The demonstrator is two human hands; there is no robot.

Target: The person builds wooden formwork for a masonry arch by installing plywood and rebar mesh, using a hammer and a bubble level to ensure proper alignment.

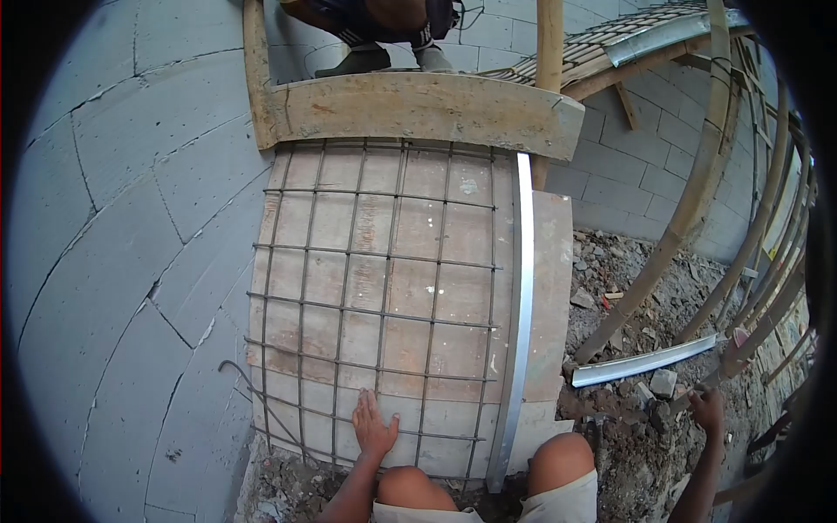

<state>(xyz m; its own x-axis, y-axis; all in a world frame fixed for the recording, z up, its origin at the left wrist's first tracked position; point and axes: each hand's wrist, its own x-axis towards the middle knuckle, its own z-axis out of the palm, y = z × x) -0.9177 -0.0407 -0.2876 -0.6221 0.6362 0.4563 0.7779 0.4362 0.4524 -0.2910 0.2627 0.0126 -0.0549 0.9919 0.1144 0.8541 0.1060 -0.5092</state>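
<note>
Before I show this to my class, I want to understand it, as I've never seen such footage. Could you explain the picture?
There is no machine: these are a person's bare hands, seen by a camera worn on the head, looking forward and down. The left hand rests, fingers spread, at the near part of a grid of metal bars lying over boards. The right hand is off to the right, fingers curled; whether it grips anything is hard to tell. A shiny metal strip runs along the grid's right side, and a wooden plank crosses the far end. Beyond it crouches another person.
</note>
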